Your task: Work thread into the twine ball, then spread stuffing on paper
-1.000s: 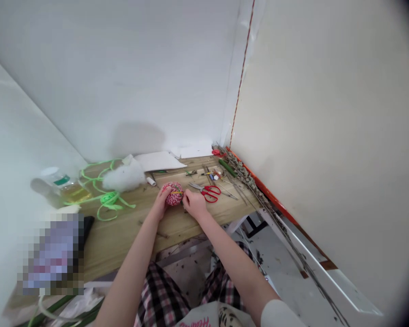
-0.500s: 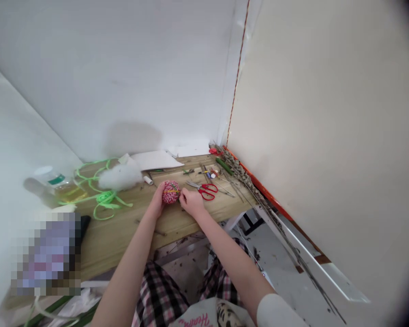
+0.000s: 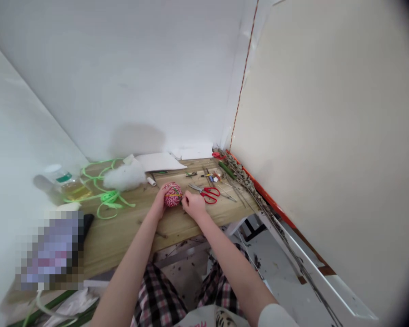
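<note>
A ball of red-and-white yarn point(image 3: 172, 194), with a yellow and some green strand across its front, is held just above or on the wooden table. My left hand point(image 3: 161, 203) wraps its left side. Close against the ball's right side, my right hand point(image 3: 194, 204) is closed in a pinch; what its fingertips hold is too small to make out. Red-handled scissors point(image 3: 209, 194) lie just beyond my right hand, with their blades toward the ball.
White stuffing point(image 3: 125, 176), bright green cord point(image 3: 109, 198) and a bottle of yellowish liquid point(image 3: 71, 187) are on the left. A white thread spool point(image 3: 151, 181) lies behind the ball. Dried stems point(image 3: 245, 175) run along the right edge. A blurred-out device point(image 3: 52, 250) sits at front left.
The view has shifted slightly, so the table's things appear a little lower and further right. My left hand still holds the yarn ball, and my right hand stays pinched beside it.
</note>
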`<action>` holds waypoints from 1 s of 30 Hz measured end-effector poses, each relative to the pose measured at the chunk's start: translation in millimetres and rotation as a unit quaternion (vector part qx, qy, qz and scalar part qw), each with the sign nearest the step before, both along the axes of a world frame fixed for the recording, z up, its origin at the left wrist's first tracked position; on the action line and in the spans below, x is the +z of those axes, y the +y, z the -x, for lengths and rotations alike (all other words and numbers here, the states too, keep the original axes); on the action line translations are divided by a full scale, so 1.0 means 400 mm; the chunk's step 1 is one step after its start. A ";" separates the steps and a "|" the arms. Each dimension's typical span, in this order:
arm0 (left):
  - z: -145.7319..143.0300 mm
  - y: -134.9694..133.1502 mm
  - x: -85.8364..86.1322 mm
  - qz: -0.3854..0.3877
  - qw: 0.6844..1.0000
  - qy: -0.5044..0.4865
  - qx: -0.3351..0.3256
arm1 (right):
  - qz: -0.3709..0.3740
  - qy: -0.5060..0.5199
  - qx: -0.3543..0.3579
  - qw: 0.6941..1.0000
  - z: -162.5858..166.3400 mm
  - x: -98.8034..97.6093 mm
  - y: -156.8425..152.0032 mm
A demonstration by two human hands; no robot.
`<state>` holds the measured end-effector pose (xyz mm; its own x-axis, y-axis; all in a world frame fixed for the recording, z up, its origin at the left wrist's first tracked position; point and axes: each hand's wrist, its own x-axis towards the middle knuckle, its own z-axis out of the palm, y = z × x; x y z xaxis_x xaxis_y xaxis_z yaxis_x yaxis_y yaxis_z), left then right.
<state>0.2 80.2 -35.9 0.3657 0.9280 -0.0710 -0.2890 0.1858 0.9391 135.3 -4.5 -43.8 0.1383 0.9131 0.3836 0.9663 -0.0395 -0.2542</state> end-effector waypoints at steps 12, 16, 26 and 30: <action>-0.007 0.006 -0.022 -0.025 1.000 -0.003 0.005 | -0.059 0.008 0.016 0.998 -0.005 -0.007 0.012; -0.007 0.002 -0.020 -0.036 0.999 0.002 -0.005 | -0.084 0.016 0.018 0.996 -0.007 -0.009 0.014; -0.004 0.001 -0.014 -0.020 1.000 0.005 -0.001 | -0.158 0.082 -0.048 0.983 -0.029 -0.038 0.024; -0.004 0.002 -0.014 -0.008 1.000 -0.004 0.004 | -0.169 0.092 -0.052 0.980 -0.034 -0.049 0.029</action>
<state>1.8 81.0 -41.6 0.3593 0.9317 -0.0539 -0.2977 0.1692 0.9395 148.8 7.0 -63.4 0.3202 0.7151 0.6214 0.8976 -0.0193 -0.4403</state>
